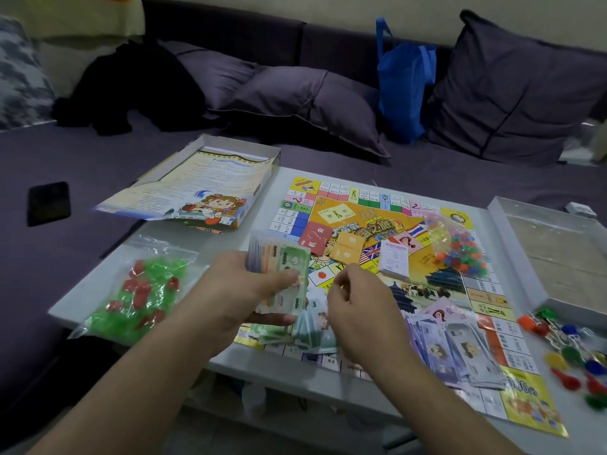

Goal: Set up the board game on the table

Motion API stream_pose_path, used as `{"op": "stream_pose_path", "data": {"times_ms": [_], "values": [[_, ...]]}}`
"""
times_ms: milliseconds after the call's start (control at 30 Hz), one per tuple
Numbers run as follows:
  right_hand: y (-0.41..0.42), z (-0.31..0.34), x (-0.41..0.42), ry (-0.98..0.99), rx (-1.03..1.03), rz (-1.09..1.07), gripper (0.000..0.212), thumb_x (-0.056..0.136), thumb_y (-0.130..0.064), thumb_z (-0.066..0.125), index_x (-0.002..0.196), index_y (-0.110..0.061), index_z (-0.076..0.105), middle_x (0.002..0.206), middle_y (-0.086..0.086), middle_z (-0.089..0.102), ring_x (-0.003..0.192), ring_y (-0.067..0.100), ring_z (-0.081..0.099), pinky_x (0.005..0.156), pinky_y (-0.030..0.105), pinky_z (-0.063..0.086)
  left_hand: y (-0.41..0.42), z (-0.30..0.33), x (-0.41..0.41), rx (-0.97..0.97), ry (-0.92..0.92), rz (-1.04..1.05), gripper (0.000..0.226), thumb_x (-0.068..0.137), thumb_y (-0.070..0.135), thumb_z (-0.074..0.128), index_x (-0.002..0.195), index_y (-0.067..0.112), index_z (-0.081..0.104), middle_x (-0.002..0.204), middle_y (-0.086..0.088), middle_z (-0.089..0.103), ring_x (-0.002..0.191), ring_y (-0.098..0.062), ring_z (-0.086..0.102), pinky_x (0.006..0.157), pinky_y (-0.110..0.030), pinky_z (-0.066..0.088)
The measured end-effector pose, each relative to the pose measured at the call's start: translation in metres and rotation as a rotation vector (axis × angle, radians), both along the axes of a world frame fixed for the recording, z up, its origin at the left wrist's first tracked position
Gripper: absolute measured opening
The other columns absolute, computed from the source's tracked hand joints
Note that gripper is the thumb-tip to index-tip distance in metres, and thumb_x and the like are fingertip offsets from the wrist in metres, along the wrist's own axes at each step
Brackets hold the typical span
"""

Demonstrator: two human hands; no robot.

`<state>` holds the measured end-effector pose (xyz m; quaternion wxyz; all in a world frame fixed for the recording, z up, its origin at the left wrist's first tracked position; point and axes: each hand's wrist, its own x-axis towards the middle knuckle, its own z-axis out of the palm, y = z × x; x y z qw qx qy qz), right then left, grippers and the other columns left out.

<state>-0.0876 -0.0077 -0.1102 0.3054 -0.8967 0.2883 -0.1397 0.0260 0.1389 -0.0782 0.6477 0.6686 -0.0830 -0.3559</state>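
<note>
1. A black phone (49,203) lies on the purple sofa seat, well to the left of the game board (387,224).
2. A clear bag of green and red pieces (141,290) rests on the white counter (230,221), left of the board.
3. Behind that bag, off the board's far left corner, sits an open box (230,152) with a printed rules sheet (197,188) lying across it.
4. The left hand (236,290) hovers at the board's near left edge; its fingers and thumb grip a stack of paper money (279,274), a green note on top.
5. The right hand (358,310) is over the board's near edge, just right of the stack; its fingers are curled in towards the thumb beside the notes, and whether they pinch anything I cannot tell.
6. Loose green notes (305,336) lie on the board below the hands; purple notes (460,346) are spread to their right.
7. At the board's centre lie a red card deck (315,238), an orange card deck (348,247) and a white card deck (394,261).
8. A clear bag of small coloured pieces (456,244) rests on the board's right half.
9. The box's other half (551,251) sits just right of the board.
10. Coloured pawns (578,353) are scattered on the counter by the board's near right side.
</note>
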Motion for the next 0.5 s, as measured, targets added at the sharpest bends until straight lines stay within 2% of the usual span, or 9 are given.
{"op": "stream_pose_path", "data": {"times_ms": [67,100,133,200,267,333,433,500], "values": [[-0.005,0.010,0.001,-0.221,0.550,-0.002,0.020,0.104,-0.023,0.057,0.091,-0.009,0.063,0.082,0.001,0.061,0.067,0.014,0.052,0.057,0.030,0.043,0.000,0.001,-0.003,0.009,0.011,-0.037,0.022,0.086,0.008,0.081,0.106,0.001,0.075,0.097,-0.018,0.080,0.089,-0.034,0.079,0.061,-0.042,0.065],[-0.006,0.014,0.002,-0.252,0.750,0.019,0.023,0.104,-0.023,0.059,0.089,-0.006,0.063,0.079,0.002,0.061,0.063,0.015,0.051,0.053,0.028,0.040,-0.001,0.002,-0.005,0.014,0.014,-0.060,0.022,0.085,0.008,0.081,0.105,0.001,0.075,0.096,-0.018,0.080,0.088,-0.034,0.079,0.061,-0.041,0.065],[-0.005,0.016,0.002,-0.245,0.828,0.059,0.023,0.104,-0.022,0.061,0.087,-0.006,0.063,0.076,0.003,0.060,0.060,0.015,0.051,0.050,0.027,0.039,-0.001,0.002,-0.006,0.019,0.019,-0.080,0.023,0.085,0.008,0.081,0.106,0.001,0.075,0.095,-0.018,0.080,0.088,-0.034,0.079,0.063,-0.042,0.065],[-0.003,0.015,0.005,-0.227,0.765,0.106,0.020,0.101,-0.015,0.067,0.087,-0.002,0.062,0.070,0.007,0.058,0.055,0.018,0.048,0.047,0.026,0.038,-0.001,0.003,-0.007,0.015,0.042,-0.100,0.024,0.087,0.008,0.079,0.109,-0.001,0.074,0.097,-0.020,0.079,0.089,-0.035,0.079,0.068,-0.046,0.066],[-0.006,0.010,0.009,-0.249,0.691,0.057,0.019,0.099,-0.009,0.070,0.089,0.005,0.062,0.066,0.010,0.056,0.053,0.019,0.046,0.046,0.027,0.037,0.000,0.004,-0.003,-0.010,0.104,-0.061,0.025,0.092,0.005,0.074,0.114,-0.005,0.069,0.101,-0.024,0.078,0.090,-0.038,0.078,0.069,-0.049,0.066],[-0.011,0.008,0.011,-0.256,0.663,0.000,0.021,0.099,-0.010,0.070,0.084,0.003,0.062,0.064,0.008,0.055,0.055,0.020,0.046,0.049,0.029,0.038,0.003,0.006,0.004,-0.040,0.155,0.027,0.027,0.093,0.001,0.070,0.118,-0.009,0.063,0.101,-0.027,0.077,0.088,-0.040,0.078,0.067,-0.052,0.066],[-0.017,0.006,0.015,-0.200,0.573,-0.063,0.027,0.099,-0.018,0.071,0.074,-0.011,0.065,0.062,0.002,0.059,0.058,0.022,0.051,0.059,0.034,0.042,0.012,0.008,0.017,-0.023,0.061,0.161,0.018,0.098,-0.001,0.062,0.115,-0.008,0.061,0.094,-0.026,0.078,0.083,-0.037,0.079,0.065,-0.050,0.066],[-0.013,0.006,0.018,-0.125,0.531,-0.050,0.025,0.100,-0.021,0.070,0.077,-0.012,0.069,0.068,0.003,0.067,0.056,0.017,0.056,0.056,0.031,0.046,0.019,0.007,0.025,0.000,-0.021,0.237,0.017,0.101,0.001,0.060,0.117,-0.006,0.062,0.095,-0.024,0.078,0.084,-0.036,0.079,0.065,-0.049,0.066]]}}
